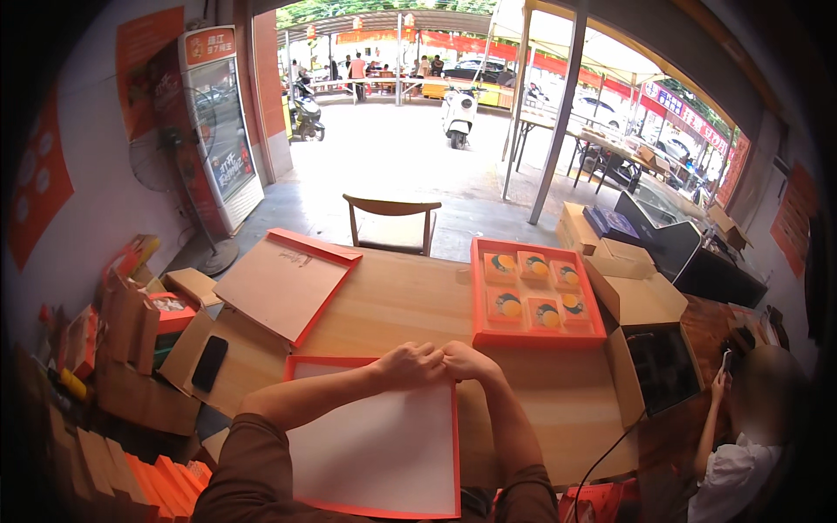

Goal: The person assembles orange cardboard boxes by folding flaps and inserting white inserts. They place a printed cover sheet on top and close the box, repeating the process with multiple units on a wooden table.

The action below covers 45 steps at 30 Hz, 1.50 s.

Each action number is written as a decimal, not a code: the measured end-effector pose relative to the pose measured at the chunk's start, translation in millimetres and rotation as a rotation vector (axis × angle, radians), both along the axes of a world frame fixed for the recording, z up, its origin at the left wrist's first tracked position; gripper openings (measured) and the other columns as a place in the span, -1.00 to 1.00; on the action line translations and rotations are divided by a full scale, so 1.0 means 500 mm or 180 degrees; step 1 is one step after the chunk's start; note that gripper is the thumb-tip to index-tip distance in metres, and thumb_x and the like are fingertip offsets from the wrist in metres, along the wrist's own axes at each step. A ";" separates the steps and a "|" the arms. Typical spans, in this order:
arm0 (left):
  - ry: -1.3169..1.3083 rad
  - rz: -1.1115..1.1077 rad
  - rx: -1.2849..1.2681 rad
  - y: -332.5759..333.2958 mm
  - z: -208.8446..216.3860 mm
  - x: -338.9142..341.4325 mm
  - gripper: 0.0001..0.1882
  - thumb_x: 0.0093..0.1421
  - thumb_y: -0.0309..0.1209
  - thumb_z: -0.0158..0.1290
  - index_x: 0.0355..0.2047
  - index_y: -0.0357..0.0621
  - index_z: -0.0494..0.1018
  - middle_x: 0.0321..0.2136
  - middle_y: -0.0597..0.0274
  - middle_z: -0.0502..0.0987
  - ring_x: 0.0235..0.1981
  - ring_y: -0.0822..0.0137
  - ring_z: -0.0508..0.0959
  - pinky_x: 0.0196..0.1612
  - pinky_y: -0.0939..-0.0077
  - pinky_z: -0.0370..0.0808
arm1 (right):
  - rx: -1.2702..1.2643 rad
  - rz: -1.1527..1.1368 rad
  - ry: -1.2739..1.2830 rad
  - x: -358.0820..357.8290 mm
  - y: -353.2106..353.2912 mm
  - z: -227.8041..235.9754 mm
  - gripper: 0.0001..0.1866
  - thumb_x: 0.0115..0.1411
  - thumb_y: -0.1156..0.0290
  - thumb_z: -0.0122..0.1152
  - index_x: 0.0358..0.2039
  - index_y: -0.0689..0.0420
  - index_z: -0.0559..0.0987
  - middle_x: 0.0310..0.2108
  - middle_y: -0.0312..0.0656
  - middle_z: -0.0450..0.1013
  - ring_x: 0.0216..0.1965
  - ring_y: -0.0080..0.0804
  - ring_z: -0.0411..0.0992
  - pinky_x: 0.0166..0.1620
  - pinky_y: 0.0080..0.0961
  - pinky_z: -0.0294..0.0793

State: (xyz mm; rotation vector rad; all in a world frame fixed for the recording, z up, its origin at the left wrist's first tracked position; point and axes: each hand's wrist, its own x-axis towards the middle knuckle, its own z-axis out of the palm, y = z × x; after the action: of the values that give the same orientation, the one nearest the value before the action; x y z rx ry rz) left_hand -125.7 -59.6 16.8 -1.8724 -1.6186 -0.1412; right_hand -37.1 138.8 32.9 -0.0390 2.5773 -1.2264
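A shallow red cardboard box (pixel 375 444) with a white inside lies in front of me at the near edge of the table. At its far right corner my left hand (pixel 408 364) and my right hand (pixel 469 361) meet, fingers closed on the rim there. The pinched corner itself is hidden under my fingers. Beyond it to the left rests a flat box part (pixel 283 283) with a pale face and red edges. Far right, a red gift box (pixel 477 301) stands open, holding several small square packs with orange circles.
A wooden chair (pixel 391 209) stands past the table. On the right are an open brown carton (pixel 641 301) and a seated person (pixel 737 471) holding a phone. A black phone (pixel 209 364) lies on cardboard at left, near stacked cartons. A glass-door fridge (pixel 222 122) stands behind.
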 end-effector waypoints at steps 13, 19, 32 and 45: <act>-0.0804 0.0429 -0.0007 0.010 -0.051 -0.036 -0.80 0.32 -0.38 0.10 -0.08 -0.14 0.53 -0.33 0.20 0.65 -0.29 0.20 0.69 -0.32 0.35 0.69 | 0.0443 -0.0224 0.0600 -0.013 0.005 -0.051 -0.65 0.32 0.38 -0.04 -0.14 0.29 0.68 -0.11 0.24 0.63 -0.02 0.29 0.57 0.07 -0.01 0.55; -0.0856 0.0585 -0.0225 0.015 -0.086 -0.035 -0.79 0.35 -0.39 0.07 -0.06 -0.16 0.55 -0.36 0.19 0.61 -0.31 0.17 0.67 -0.26 0.32 0.69 | 0.0748 -0.0141 0.0418 -0.019 0.006 -0.076 -0.62 0.30 0.36 -0.02 -0.09 0.27 0.70 -0.10 0.25 0.63 0.00 0.27 0.59 0.12 -0.04 0.56; -0.6653 0.1083 -0.0763 -0.108 0.012 0.068 -0.55 0.43 -0.35 0.18 0.26 -0.21 0.47 -0.42 0.25 0.61 -0.38 0.43 0.64 -0.33 0.40 0.59 | -0.0019 -0.0843 0.0633 0.025 0.037 0.048 -0.62 0.25 0.35 0.01 -0.22 0.38 0.69 -0.36 0.30 0.57 -0.31 -0.02 0.64 -0.10 -0.14 0.60; -0.8969 -0.0241 0.3231 0.026 0.005 0.145 -0.77 0.45 -0.32 0.19 -0.02 0.00 0.38 -0.29 0.29 0.61 -0.51 0.53 0.56 -0.43 0.61 0.54 | -0.0391 -0.1070 0.1044 0.018 0.038 0.016 -0.69 0.30 0.38 -0.02 -0.36 0.36 0.60 -0.64 0.04 0.32 -0.60 -0.39 0.37 -0.42 -0.24 0.44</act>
State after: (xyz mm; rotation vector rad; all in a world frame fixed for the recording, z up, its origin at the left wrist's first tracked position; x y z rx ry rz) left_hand -53.2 -46.6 19.3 -0.2447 0.8267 2.3462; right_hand -28.2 157.8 40.6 0.1910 2.8679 -1.6163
